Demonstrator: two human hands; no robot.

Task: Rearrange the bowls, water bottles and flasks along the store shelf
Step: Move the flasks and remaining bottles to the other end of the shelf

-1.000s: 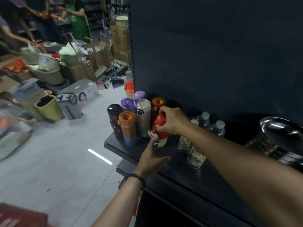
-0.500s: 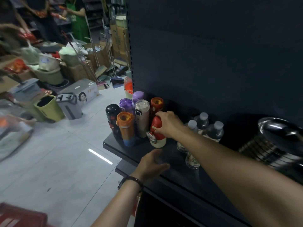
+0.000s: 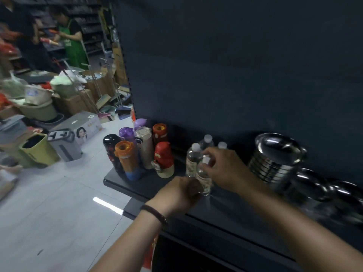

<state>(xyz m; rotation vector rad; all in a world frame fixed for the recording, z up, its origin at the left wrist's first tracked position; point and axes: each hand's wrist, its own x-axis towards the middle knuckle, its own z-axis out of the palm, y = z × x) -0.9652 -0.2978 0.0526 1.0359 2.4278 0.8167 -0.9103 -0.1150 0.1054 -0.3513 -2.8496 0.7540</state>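
Several flasks stand bunched at the left end of the dark shelf (image 3: 137, 186); the red and cream flask (image 3: 164, 160) is upright at the group's right side, with no hand on it. To its right are several clear water bottles, among them a rear water bottle (image 3: 207, 141). My right hand (image 3: 224, 170) pinches the white cap of the front water bottle (image 3: 204, 178). My left hand (image 3: 179, 192), with a dark wristband, is curled around that bottle's lower part. A stack of steel bowls (image 3: 275, 161) sits further right.
More steel bowls (image 3: 314, 186) lie blurred at the far right of the shelf. The dark back panel (image 3: 235, 75) rises behind everything. Left of the shelf, the tiled aisle holds boxes, bins and an appliance (image 3: 64, 146). Two people stand far back left.
My right hand let go of the red and cream flask, now standing on the shelf, and moved right to the front water bottle. My left hand moved right to that bottle's base.
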